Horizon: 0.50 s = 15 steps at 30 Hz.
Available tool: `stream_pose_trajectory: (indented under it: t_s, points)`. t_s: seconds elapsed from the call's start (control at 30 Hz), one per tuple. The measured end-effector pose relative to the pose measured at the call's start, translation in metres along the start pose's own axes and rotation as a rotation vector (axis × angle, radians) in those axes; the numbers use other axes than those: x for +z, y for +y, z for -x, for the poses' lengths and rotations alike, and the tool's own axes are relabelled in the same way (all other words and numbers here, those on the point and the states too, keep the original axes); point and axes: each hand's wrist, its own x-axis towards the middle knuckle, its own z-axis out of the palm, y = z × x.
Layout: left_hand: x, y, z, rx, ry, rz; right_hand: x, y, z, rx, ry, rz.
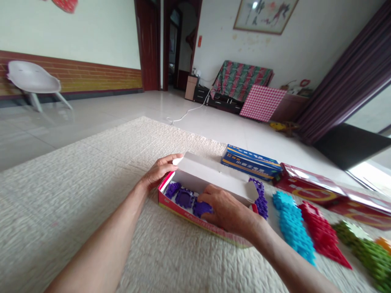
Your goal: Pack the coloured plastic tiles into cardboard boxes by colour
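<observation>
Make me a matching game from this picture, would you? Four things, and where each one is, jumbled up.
1. Left hand
2. Right hand
3. Turquoise pieces
4. White chair

A. In front of the brick-patterned wall
B. Alongside the red pieces
C. Inside the open box, at a purple piece
D. At a corner of the raised lid

Pairs: 1-D, 2-C, 3-B, 4-A
</observation>
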Motion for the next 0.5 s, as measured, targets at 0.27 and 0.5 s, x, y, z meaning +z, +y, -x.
stream_pose_trajectory:
  t_s: [0.27,0.5]
  points:
    - [-0.003,-0.004,-0.002,0.005,-0.028,0.032,0.005,-0.003,-0.007,0.010,0.022,-0.030]
    - [0.004,0.003,0.002,-0.024,0.030,-0.016,-0.042,0.013,0.044,0.125,0.329,-0.072]
